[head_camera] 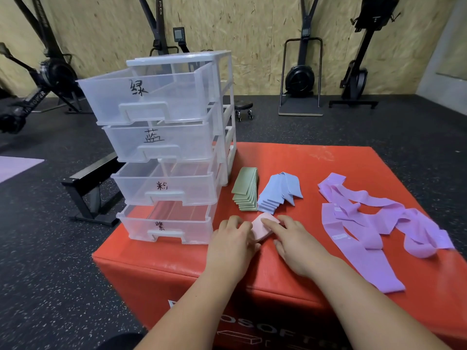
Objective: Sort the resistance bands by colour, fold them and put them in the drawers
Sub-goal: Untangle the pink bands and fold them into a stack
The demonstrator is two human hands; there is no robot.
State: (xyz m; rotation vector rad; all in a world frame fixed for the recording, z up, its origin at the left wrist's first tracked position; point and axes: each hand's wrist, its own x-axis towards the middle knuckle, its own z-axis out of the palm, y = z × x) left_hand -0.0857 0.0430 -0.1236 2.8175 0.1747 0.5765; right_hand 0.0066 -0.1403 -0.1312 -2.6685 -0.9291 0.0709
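A folded stack of pink bands [260, 229] lies on the red box [290, 160] near its front. My left hand [231, 245] holds the stack's left side with curled fingers. My right hand [294, 242] presses on its right side with its fingers laid flat. Behind them lie a folded stack of green bands [246, 189] and a folded stack of blue bands [278, 192]. Loose purple bands [374, 223] sprawl unfolded to the right. A clear drawer unit [166, 147] stands at the box's left, all its labelled drawers pulled open and holding no bands.
The red box's front edge is just below my forearms. A black metal bench frame [88, 188] stands on the dark floor to the left. Exercise machines [302, 72] and a small wheeled stool [243, 109] line the wooden wall behind.
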